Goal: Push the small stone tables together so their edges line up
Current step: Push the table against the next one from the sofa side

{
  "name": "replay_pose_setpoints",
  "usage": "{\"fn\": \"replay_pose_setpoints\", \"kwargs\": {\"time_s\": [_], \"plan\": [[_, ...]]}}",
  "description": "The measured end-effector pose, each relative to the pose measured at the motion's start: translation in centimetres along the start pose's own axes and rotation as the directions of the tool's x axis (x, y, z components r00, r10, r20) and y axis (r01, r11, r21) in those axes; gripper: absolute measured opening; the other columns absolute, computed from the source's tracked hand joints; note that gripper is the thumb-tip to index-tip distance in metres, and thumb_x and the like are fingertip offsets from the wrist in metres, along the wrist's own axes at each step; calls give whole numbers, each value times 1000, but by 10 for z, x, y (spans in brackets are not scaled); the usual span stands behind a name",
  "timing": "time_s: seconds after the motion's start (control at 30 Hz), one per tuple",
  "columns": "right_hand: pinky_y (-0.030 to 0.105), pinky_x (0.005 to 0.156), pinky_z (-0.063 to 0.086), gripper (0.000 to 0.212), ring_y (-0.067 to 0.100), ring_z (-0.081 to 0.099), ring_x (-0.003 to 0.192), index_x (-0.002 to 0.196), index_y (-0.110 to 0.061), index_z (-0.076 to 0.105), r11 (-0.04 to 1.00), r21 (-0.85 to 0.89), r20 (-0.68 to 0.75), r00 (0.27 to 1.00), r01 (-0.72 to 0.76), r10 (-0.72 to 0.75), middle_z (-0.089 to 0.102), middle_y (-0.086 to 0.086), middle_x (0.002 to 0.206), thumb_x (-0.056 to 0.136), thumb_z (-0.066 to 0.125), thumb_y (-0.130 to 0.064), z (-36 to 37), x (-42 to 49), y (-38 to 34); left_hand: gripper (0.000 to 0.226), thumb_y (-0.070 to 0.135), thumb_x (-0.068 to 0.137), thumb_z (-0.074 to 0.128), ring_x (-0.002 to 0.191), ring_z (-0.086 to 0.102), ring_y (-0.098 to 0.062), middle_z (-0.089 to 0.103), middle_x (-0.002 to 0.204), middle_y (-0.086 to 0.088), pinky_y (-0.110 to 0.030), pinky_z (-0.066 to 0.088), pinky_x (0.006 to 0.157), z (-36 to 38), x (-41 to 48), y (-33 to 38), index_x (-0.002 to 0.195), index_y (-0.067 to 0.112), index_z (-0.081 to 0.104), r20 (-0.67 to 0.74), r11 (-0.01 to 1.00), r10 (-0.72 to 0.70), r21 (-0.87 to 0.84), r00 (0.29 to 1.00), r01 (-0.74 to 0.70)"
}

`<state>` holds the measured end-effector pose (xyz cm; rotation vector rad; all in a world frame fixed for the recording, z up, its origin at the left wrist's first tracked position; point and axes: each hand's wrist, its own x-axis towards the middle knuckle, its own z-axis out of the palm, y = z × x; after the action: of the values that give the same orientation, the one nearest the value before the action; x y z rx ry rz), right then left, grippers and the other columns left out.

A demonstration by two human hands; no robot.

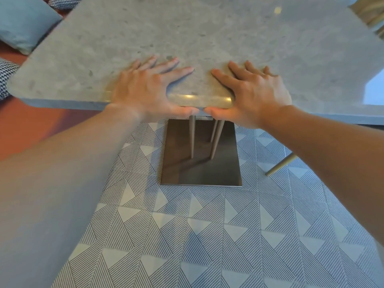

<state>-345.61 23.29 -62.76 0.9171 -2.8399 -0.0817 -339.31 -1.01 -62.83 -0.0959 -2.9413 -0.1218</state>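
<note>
A grey stone table top fills the upper half of the head view, its near edge running across the middle. My left hand and my right hand lie side by side at that near edge. On both, the fingers rest flat on the top and the thumb hooks under the edge, so each hand grips the table. Thin metal legs run down to a dark square base plate on the floor. No seam to a second table shows.
The floor has striped geometric tiles. At left sit a red-orange seat, a blue cushion and houndstooth cushions. A brass-coloured leg slants in at right. A woven chair edge shows at top right.
</note>
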Motion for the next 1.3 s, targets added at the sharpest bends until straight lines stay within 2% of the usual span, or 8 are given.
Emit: {"fn": "replay_pose_setpoints", "kwargs": {"time_s": [0.67, 1.3], "plan": [[63, 124, 27, 118, 37, 27, 160, 166, -44, 16, 1000, -18, 25, 1000, -10, 11, 27, 3, 175, 65, 6, -104, 0, 10, -6, 124, 118, 50, 11, 160, 34, -33, 34, 172, 13, -57, 28, 128, 5, 10, -16, 159, 60, 27, -17, 999, 40, 4, 999, -40], [64, 124, 28, 120, 39, 27, 160, 166, -43, 17, 1000, -24, 30, 999, -14, 15, 28, 4, 175, 63, 2, -105, -2, 11, -8, 131, 118, 44, 5, 163, 29, -31, 28, 174, 15, -56, 24, 130, -1, 9, -15, 160, 60, 25, 26, 1000, 28, -2, 999, -28]]}}
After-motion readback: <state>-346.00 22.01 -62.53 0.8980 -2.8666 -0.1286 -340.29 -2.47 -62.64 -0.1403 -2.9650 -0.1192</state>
